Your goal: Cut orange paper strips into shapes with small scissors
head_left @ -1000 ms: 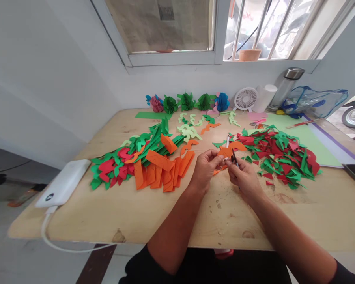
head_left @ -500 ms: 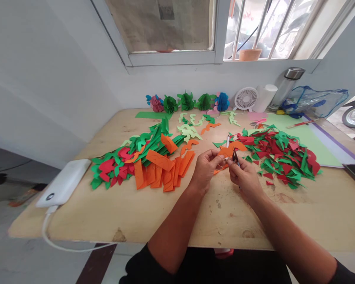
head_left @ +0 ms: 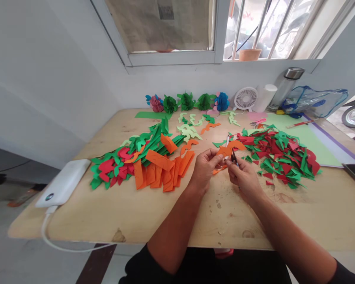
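My left hand (head_left: 206, 167) pinches the orange paper (head_left: 224, 151) above the tabletop (head_left: 165, 221), seemingly to steady it near the scissors (head_left: 234, 157), which my right hand (head_left: 245, 175) grips close by for controlled cutting

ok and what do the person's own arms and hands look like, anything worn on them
Black sleeves cover the upper arms and end near the elbows, leaving both forearms bare. The left hand and the right hand have no gloves, and no watch or bracelet shows on either wrist.
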`<action>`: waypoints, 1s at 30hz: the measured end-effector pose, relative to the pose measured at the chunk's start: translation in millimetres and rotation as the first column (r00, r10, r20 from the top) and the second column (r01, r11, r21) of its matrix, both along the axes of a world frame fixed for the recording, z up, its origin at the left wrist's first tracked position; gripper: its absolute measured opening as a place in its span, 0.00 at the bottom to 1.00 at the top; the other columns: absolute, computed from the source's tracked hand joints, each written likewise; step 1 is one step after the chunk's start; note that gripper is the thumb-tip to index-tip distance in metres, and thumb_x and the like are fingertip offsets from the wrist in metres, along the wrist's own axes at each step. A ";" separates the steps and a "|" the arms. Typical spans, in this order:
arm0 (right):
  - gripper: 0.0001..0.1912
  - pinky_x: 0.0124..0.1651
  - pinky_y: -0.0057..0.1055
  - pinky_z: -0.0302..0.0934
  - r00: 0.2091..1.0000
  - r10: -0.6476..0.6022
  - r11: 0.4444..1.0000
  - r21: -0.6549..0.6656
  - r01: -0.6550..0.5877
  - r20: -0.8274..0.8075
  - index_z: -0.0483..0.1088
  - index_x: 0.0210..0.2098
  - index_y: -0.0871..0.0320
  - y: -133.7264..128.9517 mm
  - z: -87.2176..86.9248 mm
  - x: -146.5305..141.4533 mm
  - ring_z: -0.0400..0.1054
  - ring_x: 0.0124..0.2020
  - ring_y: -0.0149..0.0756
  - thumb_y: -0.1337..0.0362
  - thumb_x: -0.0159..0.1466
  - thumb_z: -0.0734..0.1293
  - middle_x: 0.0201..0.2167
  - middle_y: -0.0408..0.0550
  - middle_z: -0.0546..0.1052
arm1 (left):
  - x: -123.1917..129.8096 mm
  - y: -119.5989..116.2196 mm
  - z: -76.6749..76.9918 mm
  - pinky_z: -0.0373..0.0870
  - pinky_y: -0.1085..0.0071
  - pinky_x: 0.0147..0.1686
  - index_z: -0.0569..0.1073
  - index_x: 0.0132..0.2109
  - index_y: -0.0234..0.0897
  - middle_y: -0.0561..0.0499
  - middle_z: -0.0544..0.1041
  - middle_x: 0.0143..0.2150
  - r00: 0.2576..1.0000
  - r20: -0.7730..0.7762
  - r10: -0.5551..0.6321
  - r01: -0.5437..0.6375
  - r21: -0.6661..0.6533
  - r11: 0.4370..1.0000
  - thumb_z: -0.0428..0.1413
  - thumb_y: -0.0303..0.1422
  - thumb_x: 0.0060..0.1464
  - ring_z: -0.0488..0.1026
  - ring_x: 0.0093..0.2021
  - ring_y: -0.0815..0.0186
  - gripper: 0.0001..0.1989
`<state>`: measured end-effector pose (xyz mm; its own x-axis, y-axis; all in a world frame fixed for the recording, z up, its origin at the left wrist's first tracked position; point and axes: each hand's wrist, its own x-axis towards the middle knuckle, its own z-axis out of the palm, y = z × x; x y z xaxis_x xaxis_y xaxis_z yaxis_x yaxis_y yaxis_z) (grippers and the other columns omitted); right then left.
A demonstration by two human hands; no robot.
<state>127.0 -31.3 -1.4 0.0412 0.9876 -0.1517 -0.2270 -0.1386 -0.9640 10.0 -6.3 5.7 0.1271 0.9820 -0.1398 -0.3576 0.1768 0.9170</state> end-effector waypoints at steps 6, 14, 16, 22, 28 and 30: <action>0.18 0.16 0.24 0.33 0.999 0.049 0.999 -0.004 -0.049 -0.001 0.62 0.24 0.56 -1.4 2.6 -0.7 0.40 0.13 0.21 0.52 0.52 0.72 0.13 0.31 0.53 | -1.5 1.0 -2.4 0.63 0.73 0.30 0.69 0.26 0.35 0.55 0.70 0.23 1.000 0.007 0.009 -0.009 0.006 1.000 0.60 0.36 0.42 0.65 0.24 0.73 0.09; 0.22 0.16 0.23 0.35 0.996 0.089 0.996 0.002 -0.089 -0.006 0.66 0.25 0.58 -3.8 3.6 0.5 0.44 0.13 0.22 0.44 0.55 0.68 0.13 0.34 0.57 | -1.7 1.8 -4.4 0.65 0.72 0.32 0.69 0.26 0.35 0.55 0.71 0.23 0.999 0.034 0.016 -0.017 0.022 1.000 0.61 0.36 0.42 0.67 0.25 0.72 0.10; 0.23 0.16 0.23 0.36 0.996 0.083 0.997 -0.001 -0.083 -0.022 0.68 0.27 0.59 -3.9 2.8 0.9 0.45 0.13 0.22 0.43 0.57 0.66 0.13 0.35 0.58 | -1.4 2.0 -4.3 0.65 0.72 0.32 0.69 0.26 0.35 0.54 0.72 0.23 0.999 0.030 0.022 -0.022 0.013 1.000 0.61 0.36 0.42 0.68 0.26 0.72 0.11; 0.24 0.16 0.23 0.35 0.997 0.075 0.997 -0.001 -0.075 -0.011 0.68 0.26 0.59 -3.3 1.7 1.5 0.44 0.13 0.22 0.42 0.55 0.68 0.13 0.35 0.58 | -1.3 1.7 -2.7 0.65 0.73 0.31 0.70 0.26 0.35 0.53 0.73 0.24 0.999 0.031 0.028 -0.028 0.005 1.000 0.61 0.35 0.41 0.68 0.26 0.72 0.10; 0.24 0.16 0.23 0.35 0.996 0.085 0.996 -0.002 -0.085 0.000 0.68 0.27 0.60 -3.1 0.6 2.0 0.44 0.14 0.22 0.42 0.56 0.67 0.13 0.35 0.57 | -1.0 0.1 1.6 0.64 0.74 0.30 0.69 0.25 0.35 0.53 0.73 0.24 0.998 0.044 0.035 -0.035 0.000 0.999 0.62 0.35 0.41 0.70 0.27 0.71 0.10; 0.24 0.16 0.23 0.35 0.996 0.089 0.996 -0.005 -0.089 0.004 0.68 0.27 0.60 -3.3 0.7 1.7 0.43 0.13 0.22 0.42 0.56 0.67 0.13 0.35 0.57 | -0.8 -0.3 2.6 0.65 0.74 0.30 0.69 0.25 0.35 0.53 0.74 0.24 0.998 0.050 0.035 -0.035 0.000 0.999 0.62 0.35 0.41 0.70 0.27 0.71 0.10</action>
<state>128.7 -34.6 -0.7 -0.0466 0.9866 -0.1561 -0.2096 -0.1625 -0.9642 9.2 -6.6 8.2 0.0999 0.9861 -0.1331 -0.4085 0.1627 0.8982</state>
